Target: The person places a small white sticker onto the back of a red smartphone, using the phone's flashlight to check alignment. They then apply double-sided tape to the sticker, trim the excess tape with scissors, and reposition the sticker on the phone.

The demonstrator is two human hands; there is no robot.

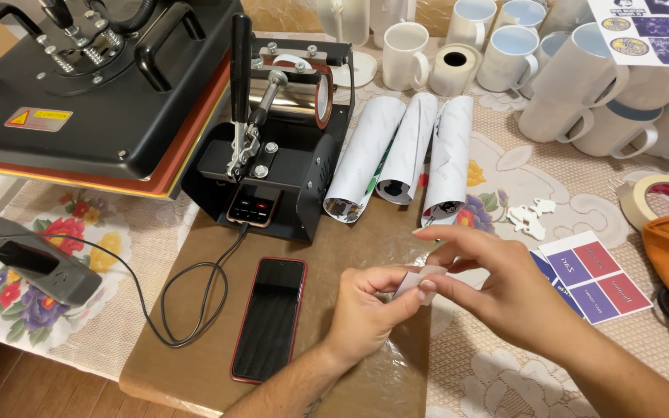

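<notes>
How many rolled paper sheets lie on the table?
3, side by side right of the mug press: left roll, middle roll, right roll. None seem hidden.

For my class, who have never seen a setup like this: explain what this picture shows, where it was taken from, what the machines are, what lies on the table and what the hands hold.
The one picture comes from a camera on the person's head, looking down. The left hand and right hand pinch a small pale piece of paper or tape together. Behind stand a large black flat press and a smaller black press with a round barrel and lever. On the brown sheet lie a dark red-edged phone and three rolled white paper sheets. White ceramic mugs crowd the back, and a tape roll lies at the right.
</notes>
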